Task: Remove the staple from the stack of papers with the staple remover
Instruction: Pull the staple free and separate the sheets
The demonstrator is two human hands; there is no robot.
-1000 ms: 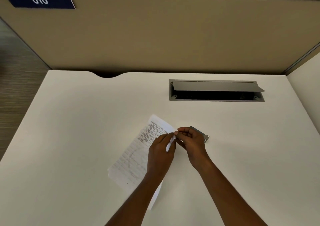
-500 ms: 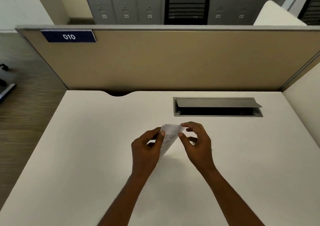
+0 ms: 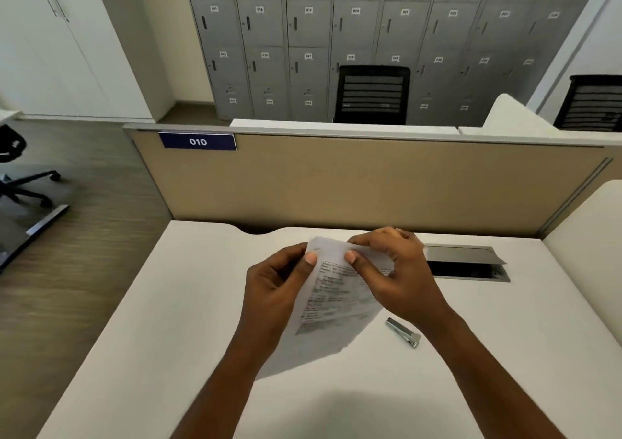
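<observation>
Grey numbered lockers [image 3: 303, 35] and a black chair [image 3: 372, 93] stand beyond a beige partition [image 3: 370, 183] bearing a blue plate [image 3: 198, 141] that reads 010; on its near side lies the white bench [image 3: 168, 337]. Both hands hold the stack of papers [image 3: 333, 290] lifted off the bench above its middle, tilted with the printed face toward the camera and the lower corner hanging toward the near left. The left hand [image 3: 272, 290] grips the top left edge, its fingers [image 3: 296, 253] curled round that edge with the thumb on the printed face. The right hand [image 3: 400, 270] pinches the top edge just to the right, thumb in front and the other fingers bent over the far corner; the two thumbs sit close together but apart. The staple is too small to make out. Both forearms reach in from the near edge with the wrists raised. The staple remover [image 3: 403, 332], a small silver tool, lies on the bench just left of the right forearm, near the papers' lower right edge, touched by neither hand. Behind the right hand, to the far right, a grey cable hatch [image 3: 464, 262] is set in the bench with its lid raised.
</observation>
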